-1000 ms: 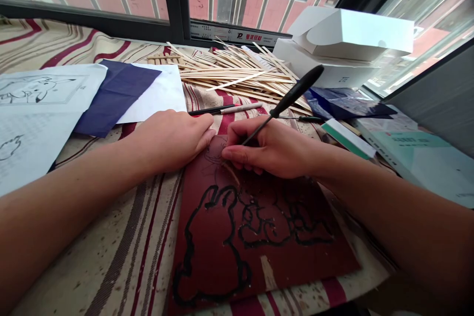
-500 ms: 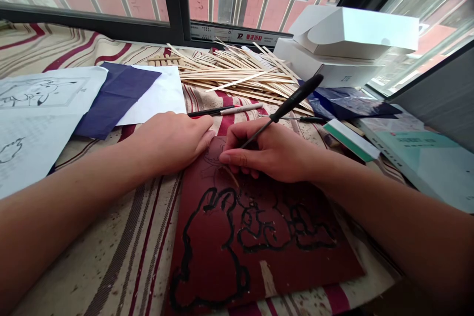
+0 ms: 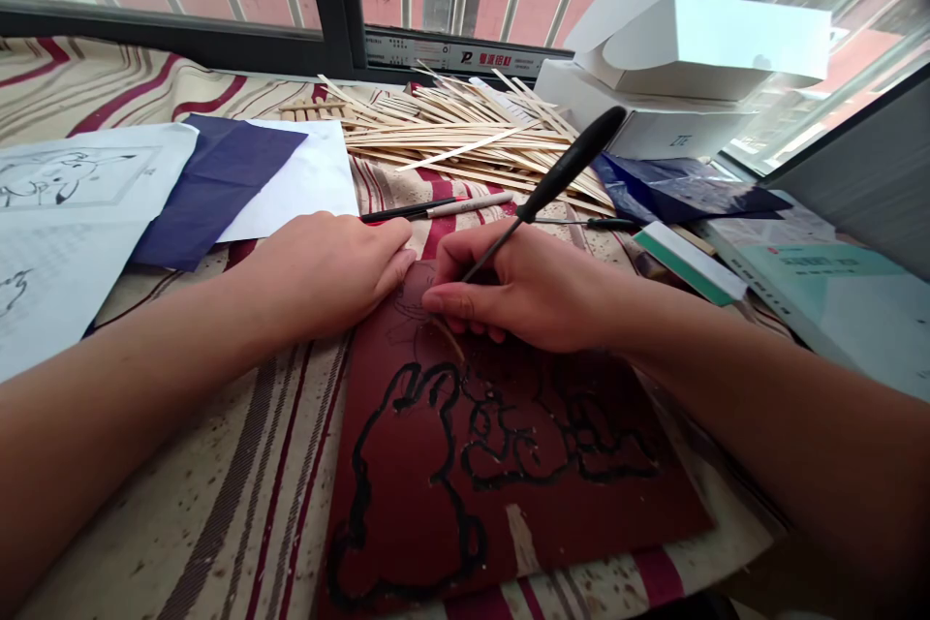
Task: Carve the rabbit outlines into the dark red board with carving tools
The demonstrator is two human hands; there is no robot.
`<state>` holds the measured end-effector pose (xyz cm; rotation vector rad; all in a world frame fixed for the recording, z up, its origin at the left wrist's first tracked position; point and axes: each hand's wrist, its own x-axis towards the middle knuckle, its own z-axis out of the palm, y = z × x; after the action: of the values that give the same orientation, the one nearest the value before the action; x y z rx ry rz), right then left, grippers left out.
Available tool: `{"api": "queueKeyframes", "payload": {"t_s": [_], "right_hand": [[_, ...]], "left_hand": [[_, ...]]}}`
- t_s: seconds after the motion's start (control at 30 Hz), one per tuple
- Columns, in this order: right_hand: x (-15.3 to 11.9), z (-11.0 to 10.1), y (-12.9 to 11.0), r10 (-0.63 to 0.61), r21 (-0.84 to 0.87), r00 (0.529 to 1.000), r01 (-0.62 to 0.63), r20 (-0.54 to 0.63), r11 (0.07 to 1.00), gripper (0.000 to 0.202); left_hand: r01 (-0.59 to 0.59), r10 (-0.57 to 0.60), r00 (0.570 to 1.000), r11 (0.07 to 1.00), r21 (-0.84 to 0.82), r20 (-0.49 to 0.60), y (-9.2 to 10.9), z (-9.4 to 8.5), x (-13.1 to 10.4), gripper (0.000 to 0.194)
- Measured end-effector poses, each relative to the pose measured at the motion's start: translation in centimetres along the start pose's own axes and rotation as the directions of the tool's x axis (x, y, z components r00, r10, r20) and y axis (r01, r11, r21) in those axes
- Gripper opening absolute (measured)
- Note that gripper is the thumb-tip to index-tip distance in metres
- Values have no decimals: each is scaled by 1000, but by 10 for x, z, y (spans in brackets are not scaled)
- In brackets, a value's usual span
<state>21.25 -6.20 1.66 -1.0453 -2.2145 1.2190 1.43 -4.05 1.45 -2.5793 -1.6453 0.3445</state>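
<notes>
A dark red board (image 3: 407, 523) with thick black outlines of figures lies on the striped cloth. Fainter thin lines and a pale curved groove show near its upper left. My right hand (image 3: 515, 286) is closed round a thin-shafted tool with a black handle (image 3: 573, 163), slanting up to the right; its tip is hidden by the fingers over the board's upper part. My left hand (image 3: 341, 266) rests at the board's upper left edge, fingers together and curled down, fingertips against the edge. Nothing is visible inside it.
Behind the hands lie pens (image 3: 469, 204) and a pile of thin wooden sticks (image 3: 450, 140). White boxes (image 3: 697, 48) stand at the back right, near dark blue sheets and a green-white book (image 3: 835, 281). Drawings on paper (image 3: 94, 203) and a purple sheet (image 3: 218, 184) lie left.
The view has shifted slightly, so most things appear a little further left and higher. The tool's handle has tilted a little more upright in my right hand. My left hand keeps its place at the board.
</notes>
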Motion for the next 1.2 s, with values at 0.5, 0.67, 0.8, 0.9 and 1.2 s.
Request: {"api": "queueKeyframes", "payload": {"t_s": [0.5,0.67,0.8,0.9,1.2], "right_hand": [[1,-7,-2,80,43,991,-85,112,995,22],[1,-9,-1,65,71,990,-74,127,995,22],[-1,-8,3,79,128,990,-94,118,987,23],[-2,-5,6,61,254,995,-80,81,964,23],[-1,0,5,62,236,995,-79,80,969,20]], "left_hand": [[-49,50,998,998,26,-28,-2,2,0,54],[-33,33,999,999,-32,-21,-3,3,0,55],[-38,38,999,999,-19,-33,-4,4,0,55],[-49,49,999,999,22,-9,-3,3,0,55],[-41,41,999,999,-5,-12,-3,3,-1,53]]}}
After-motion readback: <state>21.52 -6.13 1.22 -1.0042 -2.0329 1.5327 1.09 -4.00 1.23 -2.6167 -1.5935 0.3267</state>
